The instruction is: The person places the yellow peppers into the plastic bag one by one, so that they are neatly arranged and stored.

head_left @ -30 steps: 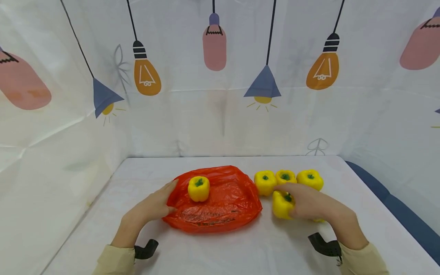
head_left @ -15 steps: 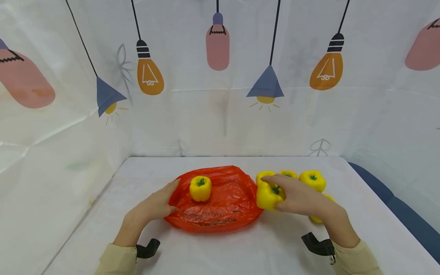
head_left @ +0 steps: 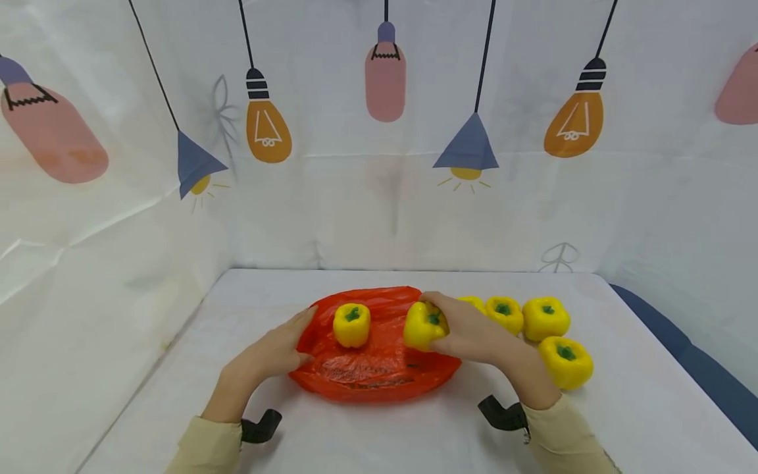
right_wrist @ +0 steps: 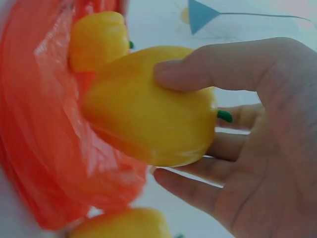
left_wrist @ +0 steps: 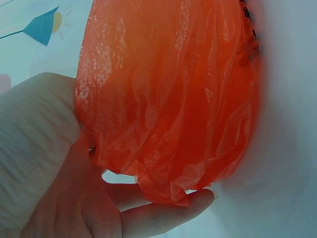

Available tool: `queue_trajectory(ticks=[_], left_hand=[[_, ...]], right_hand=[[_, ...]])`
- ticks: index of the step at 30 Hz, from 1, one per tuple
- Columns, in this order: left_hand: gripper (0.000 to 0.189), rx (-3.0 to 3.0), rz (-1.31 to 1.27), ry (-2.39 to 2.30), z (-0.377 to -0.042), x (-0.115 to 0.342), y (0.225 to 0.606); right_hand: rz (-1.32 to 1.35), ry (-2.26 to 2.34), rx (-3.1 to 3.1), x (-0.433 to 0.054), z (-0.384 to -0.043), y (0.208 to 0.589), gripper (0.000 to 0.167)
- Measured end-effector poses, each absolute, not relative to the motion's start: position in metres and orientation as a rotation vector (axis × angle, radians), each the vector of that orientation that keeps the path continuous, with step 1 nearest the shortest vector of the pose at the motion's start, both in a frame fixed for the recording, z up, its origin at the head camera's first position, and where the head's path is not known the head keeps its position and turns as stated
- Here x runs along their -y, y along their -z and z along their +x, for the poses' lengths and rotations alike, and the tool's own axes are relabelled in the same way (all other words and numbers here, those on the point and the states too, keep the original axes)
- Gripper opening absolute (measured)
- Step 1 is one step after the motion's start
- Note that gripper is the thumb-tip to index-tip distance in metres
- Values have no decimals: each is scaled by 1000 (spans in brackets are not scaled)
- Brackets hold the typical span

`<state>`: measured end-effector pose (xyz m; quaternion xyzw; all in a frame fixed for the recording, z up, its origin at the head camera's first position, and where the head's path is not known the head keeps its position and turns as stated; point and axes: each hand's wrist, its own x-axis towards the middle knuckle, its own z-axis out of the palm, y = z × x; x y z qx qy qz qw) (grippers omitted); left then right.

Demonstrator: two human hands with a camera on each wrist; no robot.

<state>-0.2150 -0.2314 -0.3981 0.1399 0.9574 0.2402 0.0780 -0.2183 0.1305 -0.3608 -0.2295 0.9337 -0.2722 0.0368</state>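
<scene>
My right hand (head_left: 468, 326) grips a yellow bell pepper (head_left: 424, 326) over the right part of a red plastic bag (head_left: 379, 368). In the right wrist view the thumb lies across the pepper's side, with the fingers beneath and its green stem towards the palm. Another yellow bell pepper (head_left: 352, 326) stands on the bag, left of the held one. At the bag's left end, my left hand (head_left: 275, 349) holds the edge between thumb and fingers. Loose red plastic hides part of that hand in the left wrist view, where two fingers (left_wrist: 166, 210) show below the bag.
Several more yellow bell peppers stand right of the bag, among them a back one (head_left: 546, 318) and a nearer one (head_left: 565, 363). The white table (head_left: 379, 438) ends at a white curtain (head_left: 331, 217) printed with lamps. Something dark blue (head_left: 681, 349) lies beyond the right edge.
My right hand has carried a bell pepper from the group on the right leftward over the bag. My left hand stays at the bag's left end. The head view has shifted slightly.
</scene>
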Motion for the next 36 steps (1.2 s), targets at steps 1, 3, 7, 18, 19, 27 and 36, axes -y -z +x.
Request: queue_trajectory(ticks=[1,3,7,18,19,27,36], left_hand=[[89,-2867,417,-721,-215,231,398],[89,-2867,415,-723,-216,232,398],[90,-2866,422,-724,-215,233,398],[89,-2891,440,-684,-215,234,396],[89,-2895,443,-681,-215,234,396],[89,-2908,479,-688,-216,233,391],[89,-2912,464,-669,-215,234,391]], right_hand=[[-709,840,-2866,-127,-221,362,74],[-734,856,-2864,-120,-225,365,73],[-769,892,-2840,-105,-233,372,71],[-911,918,-2845,-78,-251,397,63],[-918,929,-2838,-77,-251,398,62],[-882,1021,-2787,-75,-255,404,63],[-868,1058,-2739,-75,-257,409,65]])
